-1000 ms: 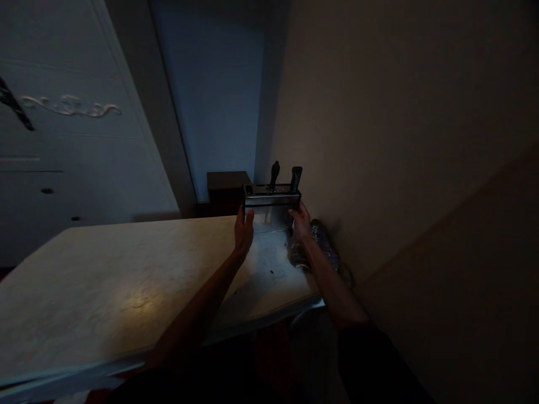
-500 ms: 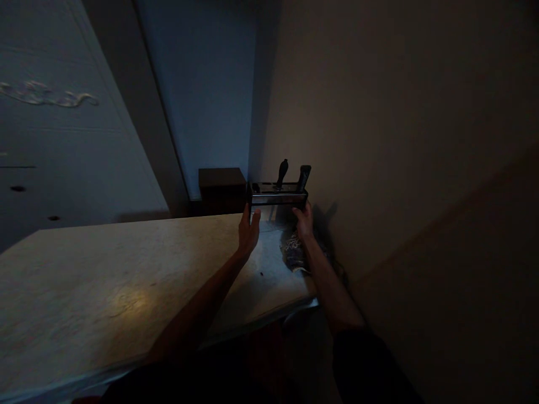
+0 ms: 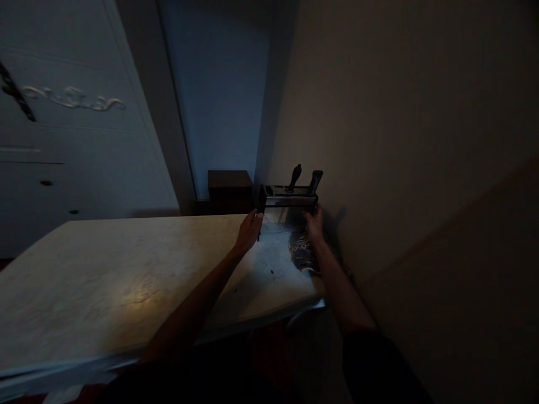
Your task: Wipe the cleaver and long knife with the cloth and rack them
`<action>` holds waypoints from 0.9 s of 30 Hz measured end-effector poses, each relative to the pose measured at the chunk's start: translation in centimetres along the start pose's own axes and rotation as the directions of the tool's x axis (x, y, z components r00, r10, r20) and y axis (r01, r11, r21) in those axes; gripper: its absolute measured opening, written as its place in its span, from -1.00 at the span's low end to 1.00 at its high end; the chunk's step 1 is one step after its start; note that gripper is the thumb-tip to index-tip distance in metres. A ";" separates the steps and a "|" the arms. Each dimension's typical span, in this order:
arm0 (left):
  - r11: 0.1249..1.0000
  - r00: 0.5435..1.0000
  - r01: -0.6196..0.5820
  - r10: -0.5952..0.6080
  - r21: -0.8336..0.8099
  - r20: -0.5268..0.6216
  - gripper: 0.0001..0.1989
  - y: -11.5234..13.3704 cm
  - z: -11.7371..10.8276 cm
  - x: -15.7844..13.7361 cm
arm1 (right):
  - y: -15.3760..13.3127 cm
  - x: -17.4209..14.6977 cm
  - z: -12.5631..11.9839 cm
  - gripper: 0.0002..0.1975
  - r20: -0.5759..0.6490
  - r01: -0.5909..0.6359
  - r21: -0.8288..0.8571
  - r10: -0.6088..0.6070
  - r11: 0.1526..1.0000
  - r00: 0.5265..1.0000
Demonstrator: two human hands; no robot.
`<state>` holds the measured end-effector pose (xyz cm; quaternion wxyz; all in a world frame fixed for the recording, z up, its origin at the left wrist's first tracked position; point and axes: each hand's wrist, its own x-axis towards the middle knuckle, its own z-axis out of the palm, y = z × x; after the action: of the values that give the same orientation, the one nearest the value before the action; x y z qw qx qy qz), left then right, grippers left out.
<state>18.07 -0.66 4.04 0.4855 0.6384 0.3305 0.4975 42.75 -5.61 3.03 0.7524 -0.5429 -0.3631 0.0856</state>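
Observation:
A dark knife stand (image 3: pixel 290 201) with a shiny front band stands or hovers at the far right end of the table, by the wall; whether its base touches the top is unclear. Two black handles rise from its slots, a curved knife handle (image 3: pixel 295 176) and a broader, straighter handle (image 3: pixel 315 183). My left hand (image 3: pixel 249 229) is closed on the stand's left side. Around its lower right corner curl the fingers of my right hand (image 3: pixel 314 223), partly hidden. Beneath my right wrist lies a crumpled patterned cloth (image 3: pixel 304 255).
A pale marbled table (image 3: pixel 168 252) stretches left, with small dark specks (image 3: pixel 272 272) near the stand. The beige wall (image 3: pixel 400 168) closes off the right side. Beyond the table sits a brown box-like piece (image 3: pixel 229 179). A white cabinet (image 3: pixel 84 146) stands at the left. Light is dim.
The view has swung slightly left, so the scene sits further right. My left hand has shifted outward on the stand's side, and more of its left leg shows. The right hand keeps its place.

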 end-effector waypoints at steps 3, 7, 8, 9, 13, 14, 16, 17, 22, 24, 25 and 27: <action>0.996 0.999 -0.020 0.016 0.092 0.043 -0.60 -0.7 -2.6 -0.3 | -0.9 -0.8 -0.1 -0.42 -0.119 0.007 -0.009 -0.008 1.000 0.993; 0.989 0.999 0.012 -0.019 0.149 0.045 -0.70 -2.5 -6.5 -0.9 | -3.0 -3.6 0.4 -0.56 -0.332 0.114 -0.074 -0.132 0.991 0.934; 0.986 0.998 0.021 -0.030 0.168 0.048 -0.72 -2.9 -7.6 -1.1 | -3.6 -4.6 0.8 -0.61 -0.369 0.148 -0.108 -0.178 0.983 0.912; 0.982 0.998 0.030 -0.040 0.186 0.052 -0.73 -3.4 -8.6 -1.2 | -4.2 -5.6 1.3 -0.64 -0.369 0.177 -0.126 -0.211 0.976 0.905; 0.969 0.994 0.051 -0.072 0.241 0.081 -0.72 -4.6 -12.7 -1.9 | -5.4 -10.0 4.8 -0.71 -0.195 0.222 -0.082 -0.234 0.972 0.953; 0.967 0.993 0.054 -0.078 0.249 0.090 -0.71 -4.8 -13.7 -2.0 | -5.4 -11.0 5.9 -0.72 -0.149 0.213 -0.060 -0.220 0.975 0.964; 0.964 0.991 0.062 -0.090 0.257 0.100 -0.69 -5.2 -15.5 -2.4 | -4.9 -13.2 8.0 -0.74 -0.042 0.191 -0.027 -0.192 0.981 0.980; 0.964 0.990 0.067 -0.096 0.259 0.100 -0.67 -5.4 -16.4 -2.7 | -4.6 -14.2 9.1 -0.75 0.011 0.181 -0.017 -0.181 0.983 0.983; 0.960 0.990 0.100 -0.123 0.260 0.072 -0.63 -6.1 -20.0 -3.7 | -3.2 -18.2 13.8 -0.80 0.361 0.138 -0.004 -0.127 0.990 0.924; 0.960 0.990 0.109 -0.128 0.258 0.059 -0.61 -6.2 -21.1 -3.9 | -2.9 -19.1 15.3 -0.82 0.504 0.116 -0.008 -0.096 0.993 0.858; 0.959 0.990 0.111 -0.129 0.259 0.055 -0.61 -6.2 -21.6 -4.0 | -2.8 -19.4 16.0 -0.81 0.570 0.099 -0.016 -0.072 0.995 0.818; 0.957 0.990 0.111 -0.129 0.270 0.050 -0.63 -6.1 -22.4 -4.0 | -2.3 -19.8 17.2 -0.78 0.698 0.041 -0.043 0.001 0.998 0.716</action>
<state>-4.08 4.10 -2.23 0.4354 0.6930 0.4159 0.3965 16.83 -3.85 -1.44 0.5458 -0.4875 -0.6277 0.2653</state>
